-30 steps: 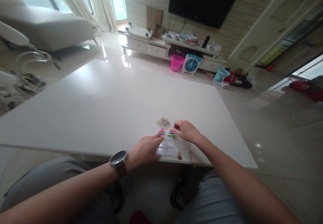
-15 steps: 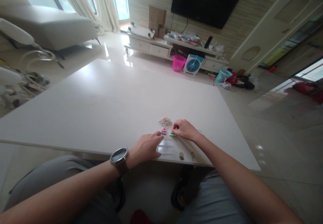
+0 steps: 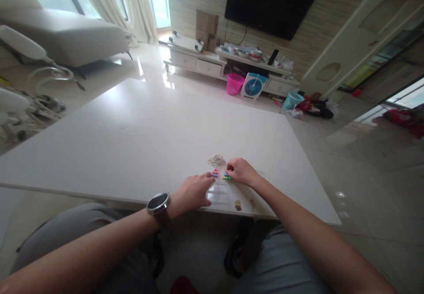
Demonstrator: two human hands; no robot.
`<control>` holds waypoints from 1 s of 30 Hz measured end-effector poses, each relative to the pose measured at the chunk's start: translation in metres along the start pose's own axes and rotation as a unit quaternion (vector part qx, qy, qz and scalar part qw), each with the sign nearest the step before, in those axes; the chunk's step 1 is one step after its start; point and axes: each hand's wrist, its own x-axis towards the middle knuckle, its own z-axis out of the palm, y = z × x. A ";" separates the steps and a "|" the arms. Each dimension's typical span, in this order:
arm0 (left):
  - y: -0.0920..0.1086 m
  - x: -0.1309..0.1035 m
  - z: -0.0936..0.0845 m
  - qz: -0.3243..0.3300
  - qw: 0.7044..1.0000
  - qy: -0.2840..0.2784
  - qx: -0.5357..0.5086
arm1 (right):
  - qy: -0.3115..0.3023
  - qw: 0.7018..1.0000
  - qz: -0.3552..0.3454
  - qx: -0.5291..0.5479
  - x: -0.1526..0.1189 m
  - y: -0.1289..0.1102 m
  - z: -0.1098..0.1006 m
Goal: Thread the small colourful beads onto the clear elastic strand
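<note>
Fresh contact: our right hand [image 3: 241, 170] has closed in on the small blue-green plastic cluster [image 3: 226, 176], fingertips now reaching it.
Right-hand grip: fingers curled; whether pinching a piece, we cannot tell.
Cluster's place: one o'clock from the clear plastic tray [image 3: 217, 193].
Our left hand [image 3: 194, 191]: spread, at the tray's nine o'clock.

The desk [image 3: 165, 130] has a smooth, pale top with a soft sheen. On it, the clear tray [image 3: 217, 195] looks like shiny, see-through plastic, and the pieces [image 3: 215, 173] like coloured plastic. The watch [image 3: 158, 203] pairs a glossy, glassy face with a silvery metal rim. The trousers [image 3: 285, 263] are matt cloth, the floor [image 3: 357, 183] polished tile, the boxes [image 3: 207, 22] dull cardboard, the basket [image 3: 234, 84] plastic.
</note>
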 end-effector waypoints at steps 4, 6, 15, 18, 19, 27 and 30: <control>0.000 0.000 0.000 0.001 1.000 0.003 -0.002 | 0.030 0.999 -0.012 0.015 -0.002 0.003 0.000; 0.000 0.001 0.000 0.001 1.000 0.004 -0.003 | 0.047 0.998 -0.024 0.026 -0.005 0.003 -0.001; 0.001 0.004 -0.004 -0.011 1.000 -0.021 -0.017 | 0.005 0.969 -0.214 0.119 -0.017 -0.011 -0.002; 0.001 0.002 -0.004 -0.006 1.000 -0.019 -0.020 | -0.009 0.960 -0.251 0.126 -0.016 -0.014 0.005; 0.001 0.002 -0.004 -0.004 1.000 -0.018 -0.020 | -0.012 0.959 -0.258 0.119 -0.015 -0.015 0.007; 0.000 0.002 -0.004 -0.003 1.000 -0.007 -0.020 | -0.017 0.957 -0.285 0.050 -0.012 -0.015 0.012; -0.001 0.003 -0.003 -0.002 1.000 -0.008 -0.016 | -0.015 0.957 -0.282 0.057 -0.013 -0.015 0.006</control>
